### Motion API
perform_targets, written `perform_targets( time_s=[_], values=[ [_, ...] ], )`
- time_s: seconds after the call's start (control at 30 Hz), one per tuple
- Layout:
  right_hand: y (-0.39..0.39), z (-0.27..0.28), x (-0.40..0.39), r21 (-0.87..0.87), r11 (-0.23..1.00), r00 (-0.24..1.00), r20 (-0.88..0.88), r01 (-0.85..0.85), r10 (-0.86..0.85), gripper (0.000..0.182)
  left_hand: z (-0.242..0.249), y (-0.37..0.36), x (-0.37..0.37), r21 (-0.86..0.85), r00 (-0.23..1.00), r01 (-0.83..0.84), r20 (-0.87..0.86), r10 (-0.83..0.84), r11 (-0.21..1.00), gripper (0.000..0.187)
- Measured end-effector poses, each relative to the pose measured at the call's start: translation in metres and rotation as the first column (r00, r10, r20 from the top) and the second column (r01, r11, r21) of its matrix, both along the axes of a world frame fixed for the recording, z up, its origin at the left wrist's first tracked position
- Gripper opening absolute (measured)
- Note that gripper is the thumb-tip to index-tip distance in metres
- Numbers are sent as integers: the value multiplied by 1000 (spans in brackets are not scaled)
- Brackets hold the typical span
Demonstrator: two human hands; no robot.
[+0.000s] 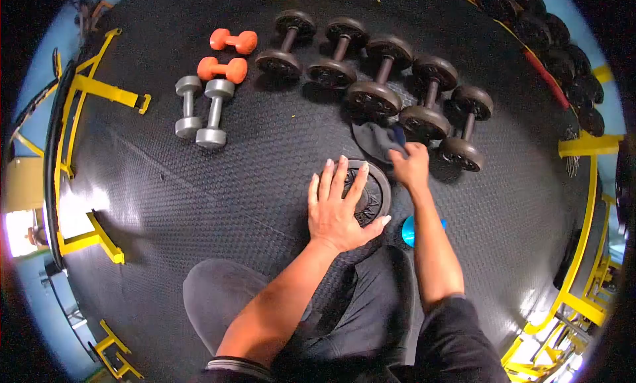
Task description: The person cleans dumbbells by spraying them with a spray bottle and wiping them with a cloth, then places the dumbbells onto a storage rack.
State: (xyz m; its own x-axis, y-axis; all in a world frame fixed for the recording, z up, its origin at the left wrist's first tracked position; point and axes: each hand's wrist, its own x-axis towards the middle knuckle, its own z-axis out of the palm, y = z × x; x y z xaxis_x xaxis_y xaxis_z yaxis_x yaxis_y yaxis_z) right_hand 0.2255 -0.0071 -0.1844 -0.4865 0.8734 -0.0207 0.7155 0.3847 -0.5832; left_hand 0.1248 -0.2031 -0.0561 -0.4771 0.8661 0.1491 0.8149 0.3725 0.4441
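My left hand (336, 212) lies with fingers spread on a dark round weight plate (380, 196) with raised lettering. The plate rests on the black floor in front of my legs, partly covered by the hand. Just beyond its right edge, my right hand (412, 165) is closed on a dark grey cloth (375, 140), which spreads toward the row of large dumbbells. Beneath my right forearm a bright blue object (409, 231) shows partly; its kind is hidden.
Several large dark dumbbells (383, 78) stand in a curved row ahead. Two orange dumbbells (224, 69) and two silver dumbbells (214, 114) are at the left. Yellow rack frames (109, 89) border the textured mat (218, 204). Dark plates (560, 58) hang at upper right.
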Motion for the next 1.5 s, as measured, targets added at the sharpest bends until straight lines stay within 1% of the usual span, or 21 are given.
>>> perform_targets(
  time_s=[0.1, 0.17, 0.23, 0.27, 0.3, 0.4, 0.5, 0.6, 0.67, 0.77, 0.83, 0.97, 1.03, 1.1, 1.13, 1.17, 1.23, 1.3, 1.37, 1.43, 1.5],
  values=[
    [-31, 117, 35, -398, 915, 914, -347, 61, -212, 29, -5, -3, -1, 71, 999, -21, 47, 18, 997, 102],
    [-74, 159, 47, -522, 851, 845, -428, 57, -319, 23, -10, -5, -2, 164, 988, -56, 153, 30, 985, 105],
    [-119, 156, 36, -48, 976, 808, -570, -213, 148, 20, -20, -7, -10, 240, 959, -83, 284, 11, 967, 94],
    [-133, 158, 22, 44, 935, 867, -359, -353, 345, 21, -18, -7, -12, 268, 962, -68, 274, -9, 961, 94],
    [-145, 159, 8, 97, 861, 854, -113, -499, 508, 22, -13, -8, -15, 299, 850, -150, 526, -32, 942, 82],
    [-180, 135, 0, 369, 807, 820, -172, -461, 547, 14, 2, -14, -30, 235, 203, -360, 964, -171, 903, 48],
    [-165, 118, 36, 226, 801, 796, -136, -555, 590, 27, 42, -21, -37, -17, 317, 160, 948, -35, 987, 52],
    [-136, 140, 3, 453, 845, 922, -110, -285, 370, 23, 105, -28, -46, -183, 413, 386, 911, 8, 904, 60],
    [-121, 133, -33, 481, 857, 919, -225, -184, 324, 18, 105, -31, -59, -131, 374, 281, 927, 17, 951, 64],
    [-135, 124, -59, 449, 789, 837, -147, -418, 527, 19, 111, -36, -61, -117, 240, 110, 967, 88, 987, 77],
    [-148, 128, -36, 451, 735, 761, -168, -506, 627, 20, 81, -25, -62, -179, 406, -41, 896, 180, 983, 92],
    [-135, 133, 29, 283, 701, 689, -158, -655, 708, 20, 47, -18, -43, -420, 610, 264, 770, 187, 868, 106],
    [-130, 153, 35, 187, 825, 820, -127, -533, 559, 20, 25, -13, -46, -374, 625, 336, 775, 92, 865, 102],
    [-129, 168, 38, -29, 984, 927, -339, -178, 158, 20, 35, -10, -56, -214, 482, 224, 872, 83, 951, 97],
    [-128, 175, 42, -56, 997, 853, -522, -60, 22, 28, 56, -12, -56, -144, 475, 164, 878, 50, 976, 85],
    [-135, 177, 38, -287, 955, 602, -777, -80, -183, 45, 67, -12, -55, -71, 458, 149, 889, -5, 986, 71],
    [-148, 186, 25, -155, 986, 639, -765, -59, -82, 57, 71, -7, -58, -7, 236, 181, 971, -36, 983, 70],
    [-158, 159, 15, 153, 978, 956, -235, -139, 173, 75, 86, -7, -52, -71, 192, 207, 981, 30, 976, 82],
    [-178, 138, 7, 315, 943, 994, 68, -108, 91, 73, 86, -7, -51, -175, 200, 192, 970, 136, 966, 95],
    [-192, 121, 11, 326, 932, 986, 22, -161, 163, 66, 90, -8, -55, -124, 194, 296, 979, 68, 947, 99],
    [-199, 121, 30, 302, 867, 917, 83, -397, 391, 64, 114, -11, -46, -324, 193, 166, 937, 292, 931, 68]
  ],
)
